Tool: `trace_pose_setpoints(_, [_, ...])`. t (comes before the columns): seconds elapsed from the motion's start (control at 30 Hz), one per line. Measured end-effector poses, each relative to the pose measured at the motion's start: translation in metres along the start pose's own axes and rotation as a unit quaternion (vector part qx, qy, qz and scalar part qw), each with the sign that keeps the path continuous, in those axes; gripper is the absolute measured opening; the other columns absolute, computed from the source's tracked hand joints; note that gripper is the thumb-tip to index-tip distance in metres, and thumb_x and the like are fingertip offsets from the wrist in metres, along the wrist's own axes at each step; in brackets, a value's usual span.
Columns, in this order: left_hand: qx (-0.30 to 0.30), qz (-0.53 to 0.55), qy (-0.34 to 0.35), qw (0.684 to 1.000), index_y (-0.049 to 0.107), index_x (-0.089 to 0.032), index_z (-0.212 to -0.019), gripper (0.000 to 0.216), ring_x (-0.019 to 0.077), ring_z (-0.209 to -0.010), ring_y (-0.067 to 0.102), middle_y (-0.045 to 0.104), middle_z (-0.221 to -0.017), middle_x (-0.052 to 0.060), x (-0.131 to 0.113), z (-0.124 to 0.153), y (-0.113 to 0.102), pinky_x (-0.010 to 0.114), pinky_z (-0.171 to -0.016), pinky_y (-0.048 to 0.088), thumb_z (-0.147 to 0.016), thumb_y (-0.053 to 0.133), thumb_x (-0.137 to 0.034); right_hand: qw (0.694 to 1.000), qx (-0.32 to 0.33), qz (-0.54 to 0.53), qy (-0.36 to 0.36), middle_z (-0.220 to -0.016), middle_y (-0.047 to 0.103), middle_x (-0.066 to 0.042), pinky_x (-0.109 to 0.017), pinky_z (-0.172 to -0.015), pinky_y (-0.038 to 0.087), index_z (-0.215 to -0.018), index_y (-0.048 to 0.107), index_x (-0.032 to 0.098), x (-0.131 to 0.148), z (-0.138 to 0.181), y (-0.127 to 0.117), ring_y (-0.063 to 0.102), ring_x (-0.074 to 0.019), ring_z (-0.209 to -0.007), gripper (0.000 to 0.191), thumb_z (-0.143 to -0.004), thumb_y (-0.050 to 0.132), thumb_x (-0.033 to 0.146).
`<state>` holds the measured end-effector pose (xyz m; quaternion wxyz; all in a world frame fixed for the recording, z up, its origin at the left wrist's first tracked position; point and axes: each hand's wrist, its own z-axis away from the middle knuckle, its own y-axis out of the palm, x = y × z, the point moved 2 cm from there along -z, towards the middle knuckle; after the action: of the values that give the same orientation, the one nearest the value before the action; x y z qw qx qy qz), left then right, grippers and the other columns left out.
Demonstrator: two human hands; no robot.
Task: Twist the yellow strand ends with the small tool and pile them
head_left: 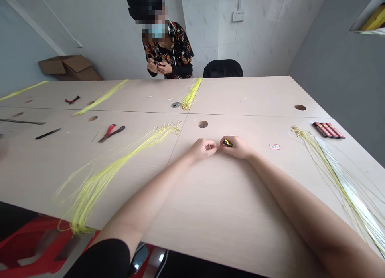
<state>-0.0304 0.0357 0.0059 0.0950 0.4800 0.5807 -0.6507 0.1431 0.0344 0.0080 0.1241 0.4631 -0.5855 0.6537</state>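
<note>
My left hand [205,149] is closed in a pinch above the middle of the table, and whatever is between its fingertips is too small to make out. Facing it, almost fingertip to fingertip, my right hand [238,147] is wrapped around a small black-and-yellow object [227,143]; most of that object is hidden by the fingers. To the left of my left hand lies a long bundle of yellow cords [120,162] with small gold-coloured ends, trailing over the near table edge. A small white label with a red border [274,147] lies right of my right hand.
Red-handled pliers [110,133] and a black pen-like tool [48,133] lie left. At right are several red-and-dark sticks [328,130], another cord bundle [326,162] and a metal strip [349,182]. The table has round holes [203,124]. A person [168,49] works across it.
</note>
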Motion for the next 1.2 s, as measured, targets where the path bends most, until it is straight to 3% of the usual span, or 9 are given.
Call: trace_pose_setpoints(1.2, [0.002,-0.004,0.003,1.0,0.06,-0.014,-0.063,0.017,0.0062,-0.049,0.033,0.042,-0.05,-0.005,0.0012,-0.0007,-0.0001,0.021,-0.05,0.025,-0.074,0.053,-0.025,1.0,-0.002,0.0,-0.002,-0.067,0.054,0.001,-0.024,-0.059,0.034,-0.074,0.054,0.018,0.0018,0.0002,-0.0005,0.045,-0.0117,-0.062,0.014,-0.067,0.045,0.025])
